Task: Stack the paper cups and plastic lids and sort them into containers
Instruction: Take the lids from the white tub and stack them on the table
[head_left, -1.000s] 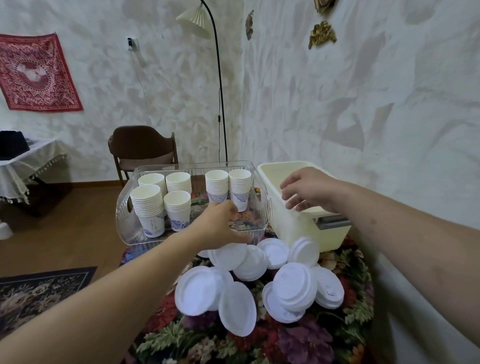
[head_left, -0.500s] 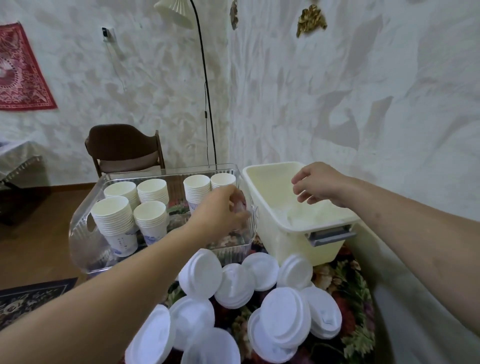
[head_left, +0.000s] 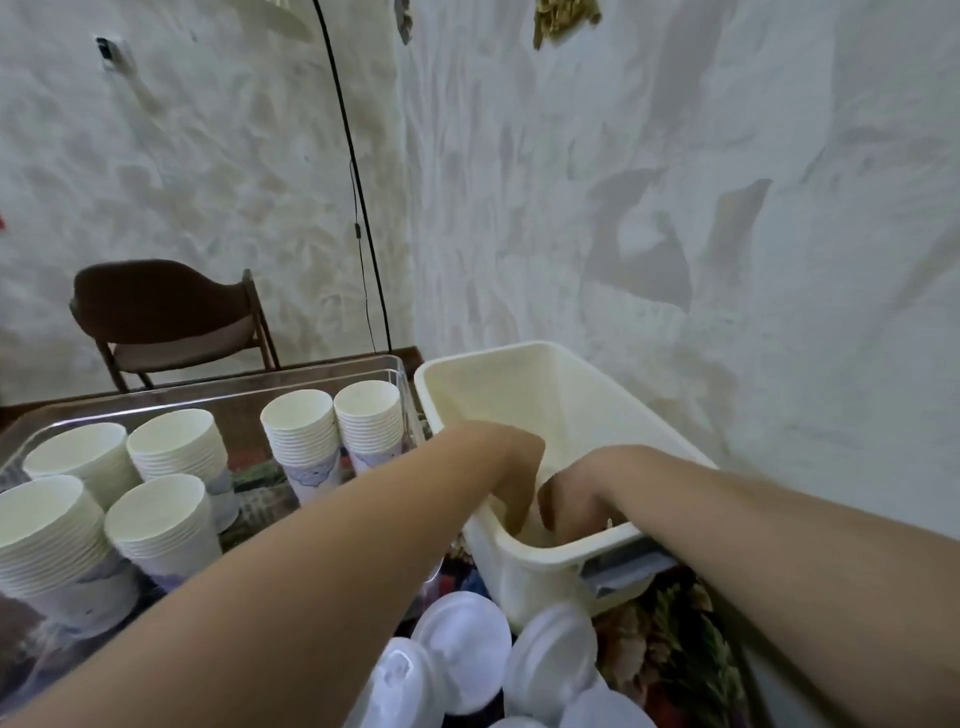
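Note:
Both my hands reach down into the cream plastic bin (head_left: 524, 364) at the right. My left hand (head_left: 511, 467) and my right hand (head_left: 571, 488) are side by side inside it, and the bin's near wall hides their fingers. What they hold, if anything, is hidden. Several stacks of white paper cups (head_left: 306, 436) stand in the clear plastic container (head_left: 249, 387) at the left. Loose white plastic lids (head_left: 462, 649) lie on the floral tablecloth (head_left: 670, 644) in front of the bin.
A brown chair (head_left: 166, 322) stands behind the table by the wall. A black lamp pole (head_left: 358, 208) rises in the corner. The textured wall (head_left: 727, 234) runs close along the right of the bin.
Both hands dropped into the cream bin; the left hand came across from the clear container. The camera moved closer and tilted towards the bin.

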